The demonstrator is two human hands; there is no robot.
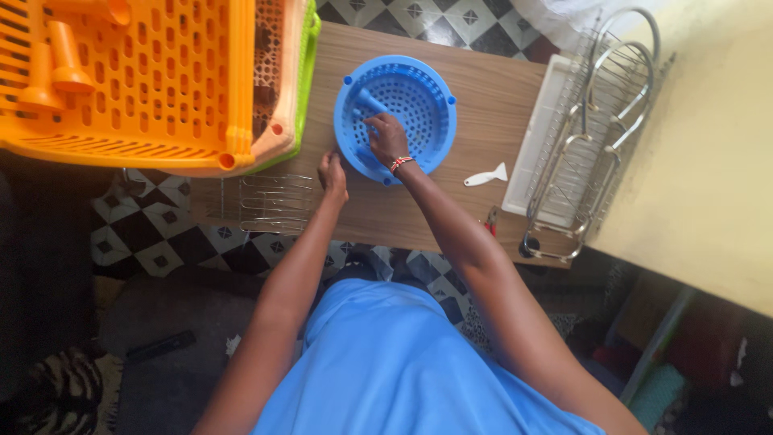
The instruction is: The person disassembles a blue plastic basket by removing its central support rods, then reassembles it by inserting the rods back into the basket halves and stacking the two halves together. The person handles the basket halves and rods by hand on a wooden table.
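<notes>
A blue peg (372, 102) is held by the right hand (387, 137) inside the blue basket (431, 129) — the left hand (331, 173) steadies its rim, its grip not clearly seen; the basket could be tipped if pressed off-centre.

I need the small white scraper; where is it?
Head view: the white scraper lies on the wooden table, right of the blue basket, just left of the white tray.

Both bare arms stretch forward from the body. The right hand (386, 135) reaches farther, fingers curled shut, a beaded band at its wrist. The left hand (332, 173) sits nearer, just left of it, fingers bent downward, knuckles up.
</notes>
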